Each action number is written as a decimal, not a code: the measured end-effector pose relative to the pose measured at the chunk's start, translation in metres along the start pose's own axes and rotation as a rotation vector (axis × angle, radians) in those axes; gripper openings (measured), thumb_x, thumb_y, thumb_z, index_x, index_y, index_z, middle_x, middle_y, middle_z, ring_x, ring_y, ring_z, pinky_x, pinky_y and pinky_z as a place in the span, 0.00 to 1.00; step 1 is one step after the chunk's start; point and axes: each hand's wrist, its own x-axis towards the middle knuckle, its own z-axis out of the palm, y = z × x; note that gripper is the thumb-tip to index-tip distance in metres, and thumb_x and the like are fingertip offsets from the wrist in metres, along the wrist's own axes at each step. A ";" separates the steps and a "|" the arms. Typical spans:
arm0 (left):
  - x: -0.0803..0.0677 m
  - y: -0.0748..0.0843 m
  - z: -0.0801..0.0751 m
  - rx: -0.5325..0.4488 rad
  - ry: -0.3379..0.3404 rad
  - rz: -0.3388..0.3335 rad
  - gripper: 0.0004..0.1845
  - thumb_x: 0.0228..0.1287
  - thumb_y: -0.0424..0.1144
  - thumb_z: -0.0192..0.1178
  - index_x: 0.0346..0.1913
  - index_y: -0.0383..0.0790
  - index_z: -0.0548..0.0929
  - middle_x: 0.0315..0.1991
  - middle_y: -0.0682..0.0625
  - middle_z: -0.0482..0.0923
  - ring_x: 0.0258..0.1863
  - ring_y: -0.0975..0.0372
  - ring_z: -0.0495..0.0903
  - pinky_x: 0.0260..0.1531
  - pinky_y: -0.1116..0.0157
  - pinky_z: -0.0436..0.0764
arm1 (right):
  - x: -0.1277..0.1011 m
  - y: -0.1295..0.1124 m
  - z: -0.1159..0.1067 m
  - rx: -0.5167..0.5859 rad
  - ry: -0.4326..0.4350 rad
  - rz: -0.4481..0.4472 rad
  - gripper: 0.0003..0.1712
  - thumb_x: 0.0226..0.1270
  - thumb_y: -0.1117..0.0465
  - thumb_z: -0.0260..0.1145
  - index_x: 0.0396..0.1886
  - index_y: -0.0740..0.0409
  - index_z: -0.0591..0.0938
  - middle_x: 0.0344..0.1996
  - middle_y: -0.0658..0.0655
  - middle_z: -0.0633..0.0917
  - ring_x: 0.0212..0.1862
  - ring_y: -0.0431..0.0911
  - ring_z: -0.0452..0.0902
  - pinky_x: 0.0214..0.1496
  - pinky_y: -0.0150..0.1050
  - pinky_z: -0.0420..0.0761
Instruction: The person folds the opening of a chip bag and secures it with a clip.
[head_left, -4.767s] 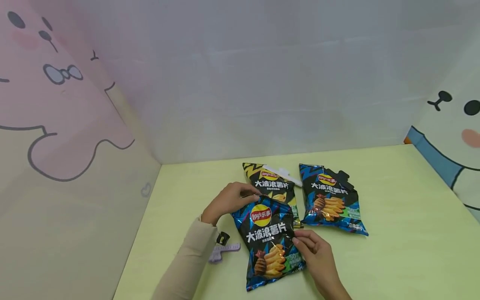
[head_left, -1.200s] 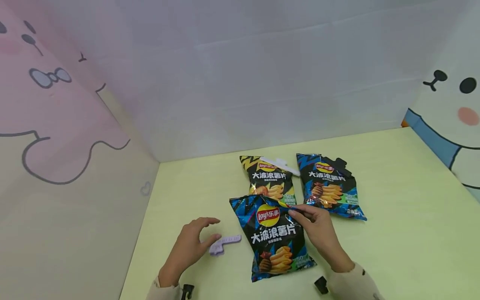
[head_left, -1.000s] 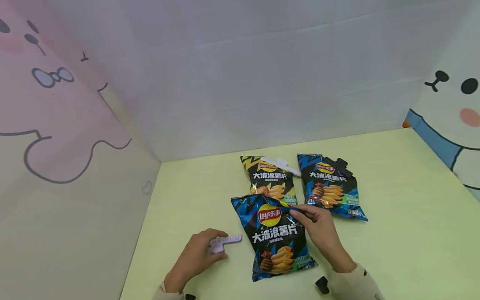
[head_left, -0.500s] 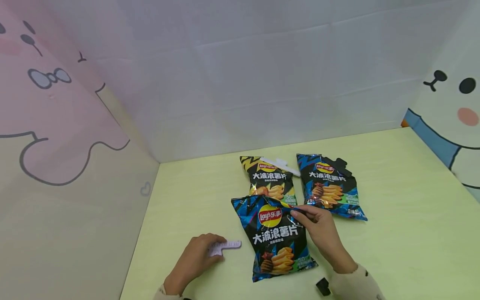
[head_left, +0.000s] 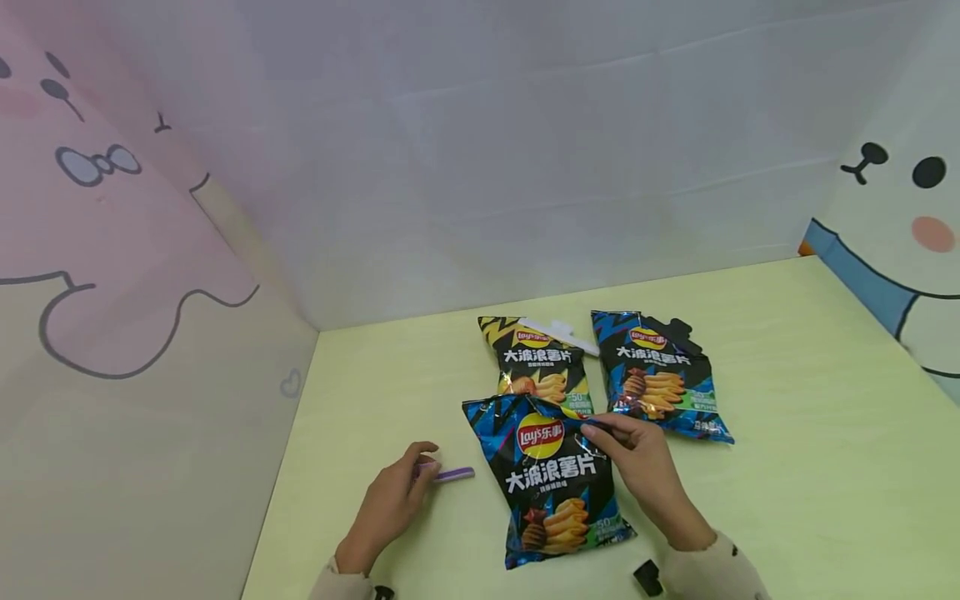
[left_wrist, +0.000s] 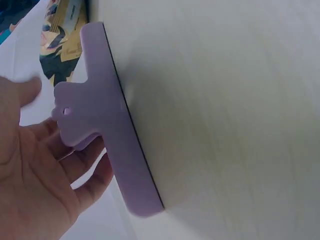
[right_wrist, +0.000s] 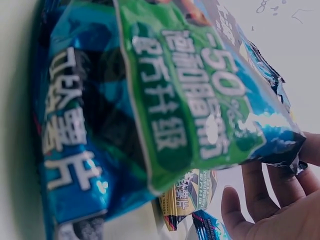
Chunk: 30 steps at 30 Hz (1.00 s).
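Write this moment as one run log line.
left hand: grips purple clip | right hand: pinches near chip bag top corner | table

The near chip bag (head_left: 551, 479) is glossy, crinkled foil; the purple clip (left_wrist: 112, 125) matt smooth plastic; the bench (head_left: 787, 433) matt.

head: worn high, aimed forward and down over the yellow-green table (head_left: 787, 433), all bags seen mid-frame | left wrist: held very close, purple clip (left_wrist: 112, 125) filling the frame's left half | right wrist: held very close to the nearest chip bag (right_wrist: 165, 110) | shared: clip (head_left: 452, 474) and bag (head_left: 551, 479) also seen from the head view
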 end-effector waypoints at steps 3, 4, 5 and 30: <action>-0.001 -0.003 -0.002 -0.025 -0.006 -0.014 0.19 0.66 0.44 0.68 0.57 0.46 0.80 0.49 0.51 0.85 0.48 0.60 0.84 0.50 0.54 0.83 | 0.000 0.000 0.000 0.006 -0.002 -0.004 0.17 0.73 0.58 0.65 0.55 0.63 0.85 0.48 0.59 0.90 0.41 0.37 0.85 0.45 0.26 0.83; -0.002 -0.004 -0.004 -0.020 0.001 -0.017 0.19 0.63 0.42 0.70 0.56 0.45 0.81 0.48 0.51 0.85 0.47 0.61 0.83 0.50 0.54 0.83 | 0.000 0.000 0.000 0.012 -0.001 -0.006 0.17 0.73 0.58 0.65 0.55 0.63 0.85 0.47 0.59 0.90 0.41 0.37 0.85 0.45 0.26 0.83; -0.002 -0.005 -0.005 -0.012 0.012 -0.019 0.18 0.61 0.40 0.71 0.54 0.45 0.82 0.47 0.51 0.84 0.46 0.62 0.83 0.48 0.56 0.83 | -0.001 0.000 0.000 0.018 0.000 -0.009 0.17 0.73 0.58 0.65 0.55 0.63 0.85 0.47 0.59 0.90 0.41 0.37 0.85 0.45 0.27 0.83; 0.004 0.017 -0.059 0.111 0.328 0.030 0.15 0.54 0.44 0.76 0.45 0.47 0.89 0.36 0.51 0.90 0.31 0.59 0.84 0.33 0.63 0.75 | -0.001 -0.001 0.004 0.032 -0.026 -0.054 0.17 0.72 0.57 0.66 0.54 0.63 0.86 0.47 0.60 0.89 0.40 0.36 0.84 0.45 0.27 0.84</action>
